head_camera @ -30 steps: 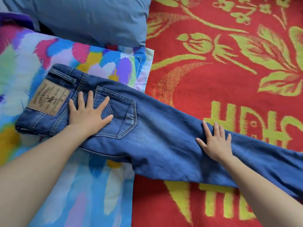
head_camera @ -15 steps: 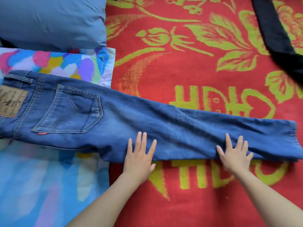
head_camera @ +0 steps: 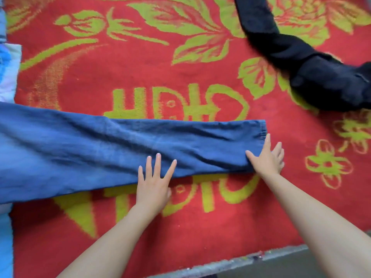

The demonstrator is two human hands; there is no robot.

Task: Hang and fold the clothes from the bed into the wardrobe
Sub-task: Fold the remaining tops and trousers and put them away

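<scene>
Jeans (head_camera: 120, 149), blue denim, are lying stretched across the bed's red blanket (head_camera: 180, 77), left grip (head_camera: 153, 183) pressing the near edge and right grip (head_camera: 267, 157) pressing the hem (head_camera: 261, 129), both released, grasping nothing, so the leg's wrinkles are probably risking a crooked, bunched fold.

Illegible woven characters on blanket (head_camera: 140, 73)

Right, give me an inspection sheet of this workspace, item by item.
Surface: red blanket with green floral pattern, spread flat.
Job's things: blue jeans laid flat across it, hem to the right; black garment crumpled at upper right.
Clutter: multicoloured bedding at left edge.
Hands: left hand flat on the jeans' near edge; right hand flat at the hem corner.
Cables: nothing seen.
Surroundings: grey strip past the blanket's near edge.
</scene>
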